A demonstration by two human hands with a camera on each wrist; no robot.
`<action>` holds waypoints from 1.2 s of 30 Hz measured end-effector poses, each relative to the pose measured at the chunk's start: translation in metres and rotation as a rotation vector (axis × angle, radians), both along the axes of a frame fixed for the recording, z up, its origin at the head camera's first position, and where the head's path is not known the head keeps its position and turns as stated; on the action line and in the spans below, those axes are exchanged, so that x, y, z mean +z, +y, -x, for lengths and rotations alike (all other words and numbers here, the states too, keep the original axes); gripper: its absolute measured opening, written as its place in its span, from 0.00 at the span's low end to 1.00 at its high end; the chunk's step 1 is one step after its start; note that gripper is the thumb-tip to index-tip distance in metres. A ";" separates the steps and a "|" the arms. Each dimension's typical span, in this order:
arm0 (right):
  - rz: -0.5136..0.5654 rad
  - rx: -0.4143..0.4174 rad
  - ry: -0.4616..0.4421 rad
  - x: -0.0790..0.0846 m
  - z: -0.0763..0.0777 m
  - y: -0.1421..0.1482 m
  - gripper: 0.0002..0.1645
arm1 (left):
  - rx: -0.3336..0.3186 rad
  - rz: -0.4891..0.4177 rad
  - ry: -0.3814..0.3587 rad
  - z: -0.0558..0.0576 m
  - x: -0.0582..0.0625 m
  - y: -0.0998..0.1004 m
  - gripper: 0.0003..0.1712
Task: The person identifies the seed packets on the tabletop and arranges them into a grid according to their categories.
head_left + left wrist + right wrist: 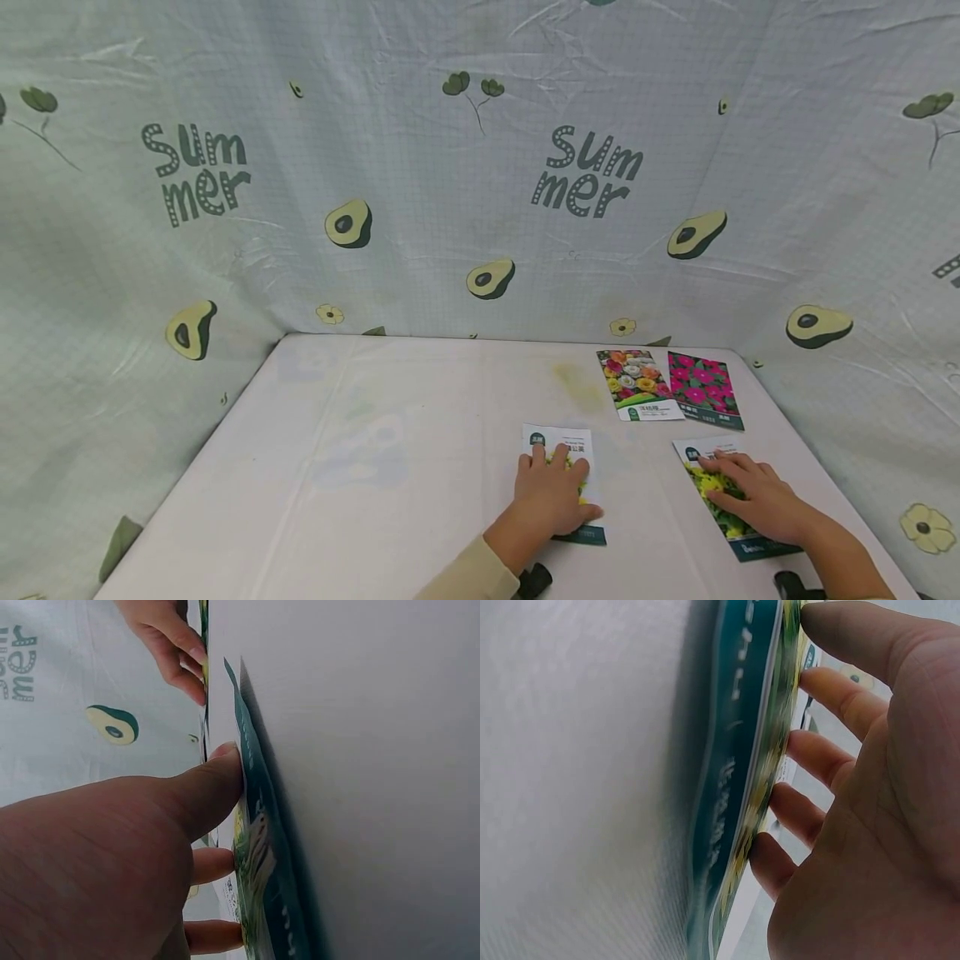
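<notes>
Beneath my left hand (547,500) lies a seed packet (558,436) with a white top, yellow flowers and a dark green bottom band. The spread fingertips rest on its face, and the palm hides much of the picture. In the left wrist view, the thumb and two fingertips touch the packet's printed side (259,787). Farther right, my right hand (761,500) rests its fingers on a second yellow-flowered packet (705,482), set at a slant. The right wrist view shows several fingertips pressing along this packet's face (742,750), with the palm raised off it.
Behind the right hand lie two more packets, one with mixed-colour blooms (641,379) and one with pink flowers (703,385), their edges meeting. All lie on a white-covered table (390,525). A printed avocado curtain (420,167) surrounds its back and sides.
</notes>
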State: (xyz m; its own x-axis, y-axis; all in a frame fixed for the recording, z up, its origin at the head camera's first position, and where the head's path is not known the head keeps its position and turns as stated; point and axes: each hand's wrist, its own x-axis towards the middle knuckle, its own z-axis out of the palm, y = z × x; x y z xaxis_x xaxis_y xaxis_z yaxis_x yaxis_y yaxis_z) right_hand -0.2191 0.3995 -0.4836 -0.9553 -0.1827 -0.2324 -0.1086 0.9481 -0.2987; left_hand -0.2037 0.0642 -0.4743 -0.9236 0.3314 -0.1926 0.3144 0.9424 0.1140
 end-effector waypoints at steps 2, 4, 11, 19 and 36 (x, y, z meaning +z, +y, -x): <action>-0.002 0.000 0.002 0.000 0.000 0.000 0.43 | 0.003 0.001 0.003 0.000 0.001 0.000 0.38; -0.003 0.002 0.005 -0.001 0.000 0.000 0.43 | 0.004 0.001 0.010 0.000 0.001 0.000 0.38; -0.009 0.009 0.018 -0.001 0.001 0.001 0.43 | 0.010 0.015 0.024 0.002 -0.005 -0.001 0.38; -0.006 -0.002 0.006 0.000 0.001 0.000 0.43 | 0.007 0.006 -0.004 0.004 -0.004 -0.004 0.39; -0.011 0.000 0.006 -0.001 0.000 0.000 0.43 | 0.002 -0.013 0.025 0.000 -0.004 -0.017 0.39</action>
